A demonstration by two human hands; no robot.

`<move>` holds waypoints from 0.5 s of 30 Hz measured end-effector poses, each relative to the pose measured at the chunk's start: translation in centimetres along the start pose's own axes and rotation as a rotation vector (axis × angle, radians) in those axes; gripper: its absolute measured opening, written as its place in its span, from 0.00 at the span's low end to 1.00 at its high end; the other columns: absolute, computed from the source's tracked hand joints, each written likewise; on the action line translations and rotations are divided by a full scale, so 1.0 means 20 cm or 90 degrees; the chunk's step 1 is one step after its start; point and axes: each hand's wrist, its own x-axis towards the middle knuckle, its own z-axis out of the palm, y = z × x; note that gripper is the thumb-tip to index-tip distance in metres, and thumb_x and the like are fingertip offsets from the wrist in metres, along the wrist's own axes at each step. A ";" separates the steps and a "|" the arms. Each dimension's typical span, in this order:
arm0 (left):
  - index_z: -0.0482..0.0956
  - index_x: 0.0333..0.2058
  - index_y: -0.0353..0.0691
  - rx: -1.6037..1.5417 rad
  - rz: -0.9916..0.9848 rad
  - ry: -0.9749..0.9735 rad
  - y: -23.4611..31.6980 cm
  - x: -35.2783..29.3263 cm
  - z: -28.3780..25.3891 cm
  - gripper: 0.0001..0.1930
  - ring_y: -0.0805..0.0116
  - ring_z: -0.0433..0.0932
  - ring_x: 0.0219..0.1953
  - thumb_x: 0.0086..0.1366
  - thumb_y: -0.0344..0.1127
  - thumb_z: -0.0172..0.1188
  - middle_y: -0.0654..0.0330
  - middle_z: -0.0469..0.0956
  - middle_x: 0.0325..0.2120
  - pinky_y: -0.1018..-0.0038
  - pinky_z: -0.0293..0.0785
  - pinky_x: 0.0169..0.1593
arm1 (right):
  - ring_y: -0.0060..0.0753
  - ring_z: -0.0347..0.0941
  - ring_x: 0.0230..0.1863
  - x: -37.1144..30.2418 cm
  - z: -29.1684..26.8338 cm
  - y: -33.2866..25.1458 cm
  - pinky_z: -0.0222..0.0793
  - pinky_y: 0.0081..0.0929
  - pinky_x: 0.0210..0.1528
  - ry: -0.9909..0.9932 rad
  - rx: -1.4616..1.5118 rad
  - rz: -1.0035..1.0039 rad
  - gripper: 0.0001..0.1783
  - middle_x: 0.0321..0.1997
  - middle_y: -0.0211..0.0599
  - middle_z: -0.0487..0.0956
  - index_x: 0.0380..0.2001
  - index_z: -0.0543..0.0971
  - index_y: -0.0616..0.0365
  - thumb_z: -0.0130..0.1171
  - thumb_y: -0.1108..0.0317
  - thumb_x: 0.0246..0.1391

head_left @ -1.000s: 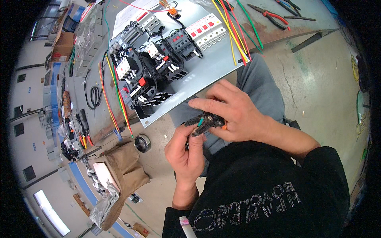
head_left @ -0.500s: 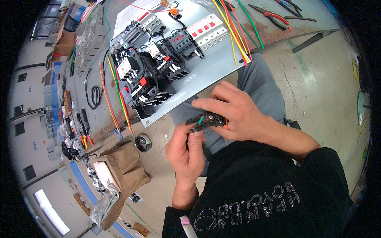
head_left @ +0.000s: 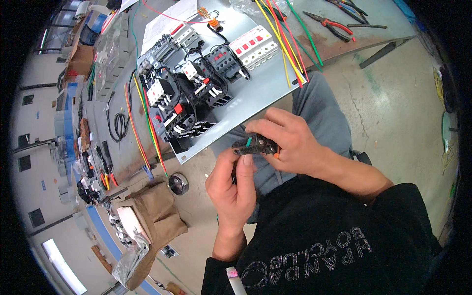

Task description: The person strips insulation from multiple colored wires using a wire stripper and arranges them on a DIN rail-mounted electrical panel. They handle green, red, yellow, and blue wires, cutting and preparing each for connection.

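Observation:
My right hand (head_left: 295, 142) is closed round a black wire stripper (head_left: 263, 144), with a bit of orange showing near its grip. A teal piece (head_left: 249, 141) shows at the tool's jaws. Right below the jaws, my left hand (head_left: 232, 184) pinches with thumb and fingers; what it holds there is too small or hidden to make out. Just beyond both hands lies a metal mounting plate (head_left: 246, 112). It bears black contactors (head_left: 223, 61), a row of white breakers with red levers (head_left: 253, 44) and a grey terminal strip (head_left: 164, 51).
Red, yellow and green wires (head_left: 282, 32) hang over the plate's right corner; more wires (head_left: 142, 125) trail off the bench at left. Red-handled pliers (head_left: 328, 24) lie on the bench (head_left: 378, 34). A tape roll (head_left: 178, 184) and a brown cardboard box (head_left: 160, 209) are at lower left.
The stripper's jaws look closer together than before, and the left thumb has come up slightly against them. The whole view has shifted a little.

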 end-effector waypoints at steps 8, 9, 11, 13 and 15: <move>0.79 0.43 0.33 0.045 0.000 -0.010 0.06 0.04 0.02 0.06 0.80 0.74 0.24 0.71 0.28 0.59 0.64 0.78 0.21 0.80 0.70 0.30 | 0.47 0.73 0.28 0.01 -0.02 0.02 0.69 0.40 0.30 0.028 -0.020 -0.005 0.19 0.29 0.40 0.69 0.41 0.79 0.52 0.67 0.75 0.41; 0.79 0.44 0.33 0.042 0.003 -0.019 0.06 0.04 0.02 0.06 0.81 0.73 0.24 0.72 0.28 0.59 0.65 0.77 0.21 0.81 0.69 0.29 | 0.48 0.73 0.29 0.01 -0.02 0.02 0.69 0.40 0.30 0.029 -0.022 -0.006 0.19 0.30 0.40 0.69 0.41 0.79 0.52 0.67 0.75 0.40; 0.80 0.44 0.33 -0.018 -0.030 -0.062 0.05 0.04 0.01 0.07 0.82 0.69 0.23 0.73 0.30 0.58 0.67 0.74 0.21 0.82 0.64 0.27 | 0.43 0.75 0.30 0.01 -0.02 0.06 0.70 0.37 0.31 0.044 0.015 0.001 0.16 0.31 0.41 0.74 0.41 0.79 0.53 0.67 0.73 0.46; 0.79 0.44 0.33 -0.133 -0.100 -0.129 0.04 0.04 0.00 0.09 0.84 0.62 0.22 0.75 0.33 0.55 0.69 0.71 0.21 0.83 0.54 0.25 | 0.36 0.77 0.32 0.02 -0.05 0.12 0.72 0.34 0.33 0.119 0.134 0.138 0.11 0.33 0.41 0.79 0.41 0.79 0.55 0.65 0.67 0.55; 0.80 0.45 0.33 -0.232 -0.197 -0.189 0.03 0.00 -0.08 0.10 0.84 0.60 0.21 0.76 0.34 0.55 0.68 0.70 0.21 0.83 0.52 0.23 | 0.30 0.79 0.34 0.09 -0.22 0.23 0.74 0.34 0.37 0.183 0.342 0.347 0.13 0.35 0.40 0.83 0.44 0.79 0.58 0.59 0.60 0.65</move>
